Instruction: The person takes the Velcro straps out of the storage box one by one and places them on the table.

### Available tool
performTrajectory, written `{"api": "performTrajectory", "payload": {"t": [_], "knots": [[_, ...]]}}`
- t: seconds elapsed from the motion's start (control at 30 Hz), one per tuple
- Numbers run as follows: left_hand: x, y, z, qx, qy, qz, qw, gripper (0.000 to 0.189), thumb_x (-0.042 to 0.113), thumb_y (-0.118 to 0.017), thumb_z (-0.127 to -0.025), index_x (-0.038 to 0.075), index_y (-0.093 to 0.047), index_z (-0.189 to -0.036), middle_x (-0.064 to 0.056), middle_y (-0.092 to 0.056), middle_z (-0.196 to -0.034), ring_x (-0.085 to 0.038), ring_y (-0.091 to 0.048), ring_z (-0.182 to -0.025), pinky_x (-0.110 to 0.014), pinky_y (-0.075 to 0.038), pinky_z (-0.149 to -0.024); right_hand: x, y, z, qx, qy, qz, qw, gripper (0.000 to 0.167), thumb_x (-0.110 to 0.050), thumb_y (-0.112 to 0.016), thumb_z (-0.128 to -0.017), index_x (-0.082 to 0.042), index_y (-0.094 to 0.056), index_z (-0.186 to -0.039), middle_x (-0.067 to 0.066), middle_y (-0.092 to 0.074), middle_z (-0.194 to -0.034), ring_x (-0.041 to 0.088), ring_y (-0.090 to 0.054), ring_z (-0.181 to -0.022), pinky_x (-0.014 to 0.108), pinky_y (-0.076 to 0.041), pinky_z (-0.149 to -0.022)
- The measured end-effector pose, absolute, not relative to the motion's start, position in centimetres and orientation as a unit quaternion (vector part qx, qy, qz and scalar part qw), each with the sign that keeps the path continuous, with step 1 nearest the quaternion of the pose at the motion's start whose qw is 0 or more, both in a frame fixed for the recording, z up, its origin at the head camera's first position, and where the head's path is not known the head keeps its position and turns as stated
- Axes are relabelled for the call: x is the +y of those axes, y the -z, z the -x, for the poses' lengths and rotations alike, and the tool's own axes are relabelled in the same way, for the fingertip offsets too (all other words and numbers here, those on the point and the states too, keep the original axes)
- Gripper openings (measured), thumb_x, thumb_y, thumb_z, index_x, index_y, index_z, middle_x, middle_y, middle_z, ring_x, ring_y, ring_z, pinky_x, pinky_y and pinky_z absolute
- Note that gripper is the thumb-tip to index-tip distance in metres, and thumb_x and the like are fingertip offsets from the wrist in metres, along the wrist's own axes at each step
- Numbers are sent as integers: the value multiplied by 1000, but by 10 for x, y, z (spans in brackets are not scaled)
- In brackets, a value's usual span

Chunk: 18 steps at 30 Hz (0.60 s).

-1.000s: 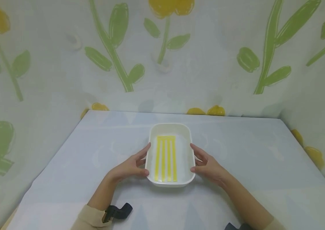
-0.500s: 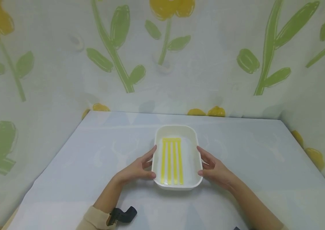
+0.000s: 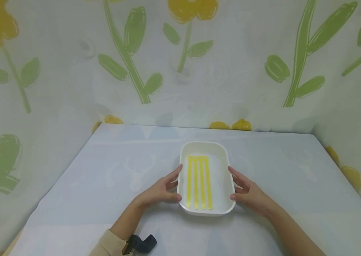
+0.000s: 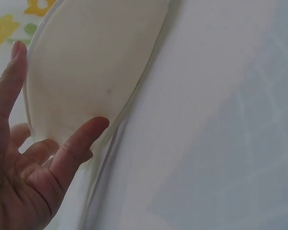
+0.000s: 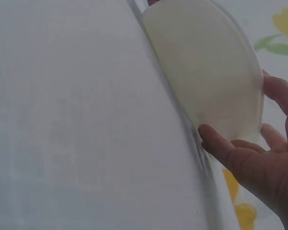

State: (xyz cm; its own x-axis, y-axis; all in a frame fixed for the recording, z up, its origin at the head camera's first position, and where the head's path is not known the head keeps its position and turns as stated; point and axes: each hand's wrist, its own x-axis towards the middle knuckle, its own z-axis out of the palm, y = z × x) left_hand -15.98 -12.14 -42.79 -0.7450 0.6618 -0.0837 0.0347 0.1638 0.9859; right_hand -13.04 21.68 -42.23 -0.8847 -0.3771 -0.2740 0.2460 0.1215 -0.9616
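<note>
White tray [image 3: 221,185], four yellow stripes [image 3: 202,185] joined by yellow bar [image 3: 198,157]. Bench [image 3: 103,199] pale blue-grey, faint antler and triangle prints. Backdrop [image 3: 228,78] off-white, yellow flowers [image 3: 193,10], green leaves [image 3: 135,30].

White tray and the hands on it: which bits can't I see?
- Head view: the underside of the white tray faces down, away from the camera.
- Head view: some fingertips of the left hand and right hand are behind its rim.
- Head view: the right forearm is cut off by the bottom edge.
- Both wrist views: the yellow stripes are hidden by the tray's outer wall.
</note>
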Motion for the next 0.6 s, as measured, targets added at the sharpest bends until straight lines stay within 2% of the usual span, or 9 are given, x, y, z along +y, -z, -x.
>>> {"api": "performTrajectory", "payload": {"t": [0.27, 0.43, 0.6], "knots": [[-112, 427, 158, 722, -599, -229, 261, 97, 29, -78, -78, 20, -17, -153, -4, -17, -158, -35, -34, -137, -41, -43, -100, 231, 419, 125, 704, 664, 76, 238, 91, -6, -70, -83, -23, -14, -153, 22, -12, -156, 43, -25, -138, 34, -47, -96], [-111, 428, 161, 721, -600, -228, 262, 92, 26, -77, -79, 19, -22, -152, -1, -19, -158, -32, -33, -138, -40, -44, -100, 235, 416, 124, 704, 664, 89, 237, 90, -5, -69, -83, -20, -14, -153, 23, -12, -155, 43, -30, -136, 33, -49, -94], [-114, 429, 170, 701, -617, -230, 274, 93, 23, -79, -77, 20, -22, -151, 4, -18, -158, -27, -28, -141, -38, -45, -98, 238, 409, 126, 737, 634, 73, 223, 85, -11, -70, -84, -20, -20, -152, 21, -20, -154, 36, -41, -132, 35, -49, -94]]}}
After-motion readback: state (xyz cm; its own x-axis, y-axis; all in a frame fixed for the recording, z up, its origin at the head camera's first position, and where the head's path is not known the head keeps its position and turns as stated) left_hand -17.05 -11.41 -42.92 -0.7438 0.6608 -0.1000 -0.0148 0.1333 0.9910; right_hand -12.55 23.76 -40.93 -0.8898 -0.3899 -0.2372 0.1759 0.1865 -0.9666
